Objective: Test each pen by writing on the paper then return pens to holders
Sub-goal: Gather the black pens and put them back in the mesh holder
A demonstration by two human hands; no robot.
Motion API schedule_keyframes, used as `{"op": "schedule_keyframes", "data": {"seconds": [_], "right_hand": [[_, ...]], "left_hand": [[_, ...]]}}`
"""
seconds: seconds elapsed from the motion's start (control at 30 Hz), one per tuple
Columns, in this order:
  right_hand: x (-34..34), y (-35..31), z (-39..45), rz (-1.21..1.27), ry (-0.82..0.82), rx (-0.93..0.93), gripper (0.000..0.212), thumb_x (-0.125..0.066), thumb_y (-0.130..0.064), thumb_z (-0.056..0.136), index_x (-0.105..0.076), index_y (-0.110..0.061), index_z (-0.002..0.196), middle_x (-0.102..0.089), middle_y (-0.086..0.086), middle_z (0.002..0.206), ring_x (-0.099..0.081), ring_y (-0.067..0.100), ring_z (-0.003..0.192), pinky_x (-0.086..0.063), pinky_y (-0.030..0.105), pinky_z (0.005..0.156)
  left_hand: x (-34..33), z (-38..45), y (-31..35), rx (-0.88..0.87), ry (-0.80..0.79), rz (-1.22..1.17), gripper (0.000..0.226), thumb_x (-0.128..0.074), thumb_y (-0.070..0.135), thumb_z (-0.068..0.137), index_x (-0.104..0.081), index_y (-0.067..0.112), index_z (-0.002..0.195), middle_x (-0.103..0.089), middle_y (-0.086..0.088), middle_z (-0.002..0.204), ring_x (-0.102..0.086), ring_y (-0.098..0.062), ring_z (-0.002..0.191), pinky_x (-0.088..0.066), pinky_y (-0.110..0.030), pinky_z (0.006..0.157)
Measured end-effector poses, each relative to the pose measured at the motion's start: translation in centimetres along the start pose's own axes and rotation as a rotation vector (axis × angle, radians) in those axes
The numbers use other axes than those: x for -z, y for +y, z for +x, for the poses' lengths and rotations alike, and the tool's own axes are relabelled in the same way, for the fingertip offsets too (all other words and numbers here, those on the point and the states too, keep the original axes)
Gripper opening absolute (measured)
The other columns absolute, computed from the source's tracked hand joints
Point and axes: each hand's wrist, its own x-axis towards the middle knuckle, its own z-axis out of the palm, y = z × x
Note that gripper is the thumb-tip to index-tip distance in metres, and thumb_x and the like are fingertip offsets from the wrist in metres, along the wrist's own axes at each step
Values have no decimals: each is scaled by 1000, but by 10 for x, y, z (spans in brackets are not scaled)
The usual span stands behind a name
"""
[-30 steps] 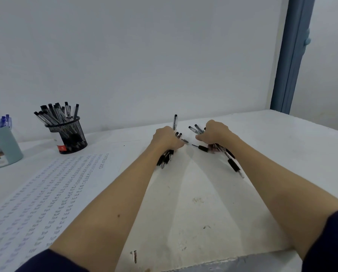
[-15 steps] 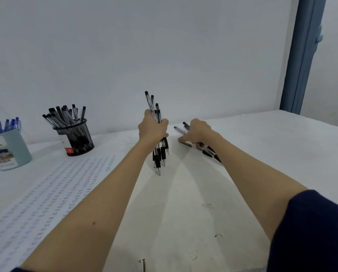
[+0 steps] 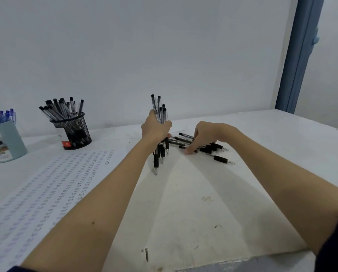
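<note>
- Pale wall behind, a blue door frame (image 3: 299, 55) at the right, and under my arms a white table (image 3: 193, 203) with a matte, faintly scuffed top; one small dark mark (image 3: 146, 254) sits near the front edge.
- From the head view, the only one I have: my left hand (image 3: 156, 129) has its fingers curled tight round a bundle of black pens (image 3: 160, 132), held upright with tips down, the lowest tip touching or just above the table (I cannot tell which).
- My right hand (image 3: 205, 137) rests on the loose pens (image 3: 207, 148) lying fanned on the table just beside the bundle; its fingers are bent downward, one fingertip on the tabletop, and whether they pinch a pen I cannot tell.
- These pens are slim, with clear barrels, black rubbery grip sleeves and small metal tips.
- Progress, as I judge it: the paper (image 3: 46, 193) at my left is already filled with rows of small written marks, so much testing looks done. Gathering is half done and returning is left.
- Likely destination: the black wire-mesh holder (image 3: 73, 130), round and already crowded with similar black pens, well apart to the left.
- Further left, a smooth pale-blue cup (image 3: 5, 142) holds blue pens (image 3: 3, 115).
</note>
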Motion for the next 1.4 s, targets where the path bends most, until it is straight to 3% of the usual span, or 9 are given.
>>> {"op": "schedule_keyframes", "data": {"seconds": [0.17, 0.37, 0.5, 0.6, 0.77, 0.9, 1.03, 1.2, 1.4], "right_hand": [[-8, -7, -2, 2, -5, 55, 38, -71, -26, 74, -37, -13, 62, -36, 2, 58, -32, 19, 52, -23, 26, 51], [-24, -15, -2, -46, 62, 62, 28, -58, -27, 84, -37, -15, 70, -46, 0, 72, -45, 20, 70, -33, 27, 57], [-22, -17, -5, -3, 168, 54, 32, -66, -19, 77, -36, -14, 68, -43, 1, 67, -42, 16, 56, -32, 23, 48], [-19, -19, -8, 236, 348, 63, 30, -70, -14, 75, -40, -13, 69, -49, 1, 66, -50, 13, 45, -41, 19, 38], [-16, -22, -15, 839, 779, 169, 17, -61, -1, 73, -46, -7, 79, -56, 15, 68, -55, 15, 37, -50, 30, 45], [-18, -21, -21, 1031, 797, 178, 20, -64, -7, 81, -50, -6, 95, -64, 12, 71, -58, 19, 42, -48, 26, 47], [-19, -17, -25, 1093, 798, 178, 17, -72, -14, 80, -61, -2, 87, -64, 7, 67, -58, 17, 43, -49, 25, 51], [-17, -23, -28, 1163, 827, 222, 18, -75, -3, 72, -58, -6, 76, -63, 15, 74, -61, 22, 53, -45, 18, 49], [-26, -19, -31, 1120, 794, 218, 16, -74, -6, 73, -60, -5, 80, -64, 6, 67, -62, 15, 54, -53, 24, 57]], "left_hand": [[4, -8, -3, -10, 44, -18, 32, -53, 9, 87, -39, 11, 115, -53, -10, 104, -61, -14, 61, -40, -8, 39], [9, -13, -8, -29, 123, -43, 14, -55, 10, 85, -44, 9, 94, -51, 0, 81, -58, -12, 61, -38, -9, 39], [15, -15, 1, -96, 208, -77, 18, -56, 14, 87, -43, 15, 75, -49, 2, 69, -64, -18, 68, -37, -11, 44], [19, -16, 11, -203, 278, -133, 16, -57, 17, 87, -45, 19, 76, -52, 0, 73, -64, -33, 83, -43, -21, 58], [16, -25, 18, -337, 280, -153, 21, -57, 12, 85, -41, 23, 76, -55, -12, 72, -62, -36, 75, -45, -20, 54], [12, -34, 6, -361, 302, -178, 19, -57, 9, 82, -42, 20, 86, -54, -23, 74, -57, -40, 69, -50, -38, 62], [12, -37, 3, -253, 299, -249, 36, -60, 5, 79, -43, 21, 106, -54, -4, 70, -60, -32, 69, -53, -35, 67], [10, -38, 6, -210, 288, -258, 16, -64, 7, 78, -48, 11, 79, -59, -13, 74, -60, -21, 64, -53, -32, 63], [8, -37, 4, -191, 239, -258, 19, -66, 11, 79, -59, -2, 92, -62, -14, 77, -60, -4, 53, -53, -28, 64]]}}
